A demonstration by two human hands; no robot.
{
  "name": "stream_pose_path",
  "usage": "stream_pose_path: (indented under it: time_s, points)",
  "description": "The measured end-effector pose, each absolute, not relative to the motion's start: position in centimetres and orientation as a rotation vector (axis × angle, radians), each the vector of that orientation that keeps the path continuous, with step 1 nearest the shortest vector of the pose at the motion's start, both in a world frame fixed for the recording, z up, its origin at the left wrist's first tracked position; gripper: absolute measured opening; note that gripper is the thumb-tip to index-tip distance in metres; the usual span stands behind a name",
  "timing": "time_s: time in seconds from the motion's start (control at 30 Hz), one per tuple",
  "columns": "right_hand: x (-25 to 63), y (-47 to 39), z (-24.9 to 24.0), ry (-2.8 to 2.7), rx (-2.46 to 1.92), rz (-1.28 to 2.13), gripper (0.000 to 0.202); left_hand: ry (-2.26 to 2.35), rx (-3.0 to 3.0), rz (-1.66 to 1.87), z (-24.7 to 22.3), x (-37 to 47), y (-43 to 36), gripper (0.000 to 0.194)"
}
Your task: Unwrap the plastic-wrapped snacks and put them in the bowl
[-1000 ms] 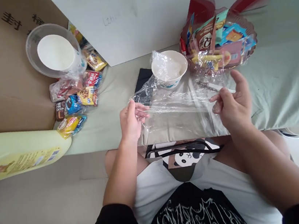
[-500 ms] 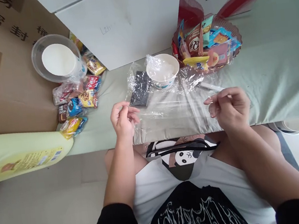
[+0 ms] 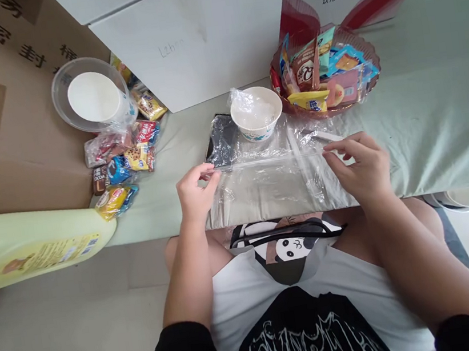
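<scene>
A sheet of thin clear plastic film (image 3: 268, 185) lies spread along the front of the table, its far edge pulled straight between my hands. My left hand (image 3: 197, 195) pinches that edge at the left, beside a black phone (image 3: 222, 142) partly under crinkled plastic. At the right end, my right hand (image 3: 358, 165) pinches the edge between thumb and forefinger. Just beyond the film stands a white paper bowl (image 3: 256, 116) with blue print, a crumpled bit of clear plastic on its rim. A thin white strip (image 3: 328, 135) lies near my right fingers.
A pinkish clear basket (image 3: 372, 85) of wrapped snacks stands at the back right. Several snack packets (image 3: 139, 156) lie at the left, near a plastic tub (image 3: 61, 103) with paper bowls and a yellow bottle (image 3: 40, 244). White and brown boxes (image 3: 200, 47) close off the back.
My fingers have turned forward and closed on the far edge of the film, which is now stretched straight. The plastic over the phone has flattened and shifted. The bowl stays where it was.
</scene>
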State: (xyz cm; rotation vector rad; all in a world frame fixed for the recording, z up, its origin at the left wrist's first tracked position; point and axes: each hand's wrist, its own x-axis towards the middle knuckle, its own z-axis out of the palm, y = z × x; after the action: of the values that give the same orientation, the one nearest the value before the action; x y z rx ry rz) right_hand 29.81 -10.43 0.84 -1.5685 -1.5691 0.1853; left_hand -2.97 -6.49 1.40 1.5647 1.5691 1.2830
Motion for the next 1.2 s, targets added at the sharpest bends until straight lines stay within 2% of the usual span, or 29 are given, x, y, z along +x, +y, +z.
stream_pose_path:
  time_s: [0.1, 0.2, 0.33, 0.4, 0.47, 0.53, 0.6, 0.67, 0.7, 0.87, 0.9, 0.97, 1.03, 1.1, 1.2]
  points:
    - [30.0, -10.7, 1.6, -1.587, -1.559, 0.053, 0.006, 1.606, 1.751, 1.266, 1.6, -3.8, -6.5, 0.009]
    - [30.2, -11.1, 2.6, -1.651, -1.434, 0.136, 0.009, 1.526, 1.815, 1.258, 1.9, -4.6, -6.8, 0.018]
    - [30.9, -12.3, 3.5, -1.546, -1.235, 0.751, 0.017, 1.216, 1.557, 1.316, 2.7, -4.8, -7.6, 0.047]
    - [31.6, -13.0, 3.7, -1.366, -1.201, 1.153, 0.017, 1.157, 1.28, 1.333, 3.2, -4.4, -7.8, 0.053]
    - [32.4, -13.2, 3.6, -1.238, -1.116, 1.458, 0.034, 1.184, 0.981, 1.262, 3.5, -3.8, -7.8, 0.05]
    - [33.1, -12.5, 3.1, -1.179, -1.044, 1.59, 0.055, 1.204, 0.749, 1.108, 3.6, -3.3, -7.4, 0.043]
    - [32.9, -10.9, 2.3, -1.129, -1.091, 1.6, 0.053, 1.173, 0.662, 0.927, 3.4, -2.7, -6.7, 0.036]
    - [31.9, -8.9, 1.4, -1.097, -1.134, 1.597, 0.035, 1.132, 0.665, 0.747, 3.0, -1.8, -5.9, 0.033]
    - [31.2, -8.0, 0.9, -1.115, -1.104, 1.629, 0.034, 1.122, 0.664, 0.672, 2.9, -1.2, -5.6, 0.032]
    - [27.5, -6.7, 0.3, -1.264, -0.893, 2.072, 0.066, 1.123, 0.602, 0.485, 2.6, 1.3, -4.8, 0.028]
    - [27.0, -7.0, 0.6, -1.361, -0.86, 2.158, 0.067, 1.1, 0.613, 0.467, 2.6, 1.5, -4.9, 0.028]
    - [26.1, -7.9, 1.3, -1.596, -0.837, 2.275, 0.05, 1.027, 0.623, 0.461, 2.5, 1.5, -5.0, 0.027]
    - [25.6, -8.7, 1.8, -1.73, -0.889, 2.269, 0.029, 0.976, 0.578, 0.544, 2.3, 1.3, -5.2, 0.028]
    - [25.1, -9.2, 1.8, -1.639, -1.002, 2.124, 0.03, 0.996, 0.506, 0.744, 2.3, 1.4, -5.4, 0.031]
    - [24.4, -9.2, 1.2, -1.299, -1.159, 1.811, 0.034, 0.969, 0.509, 0.979, 2.4, 2.5, -5.7, 0.049]
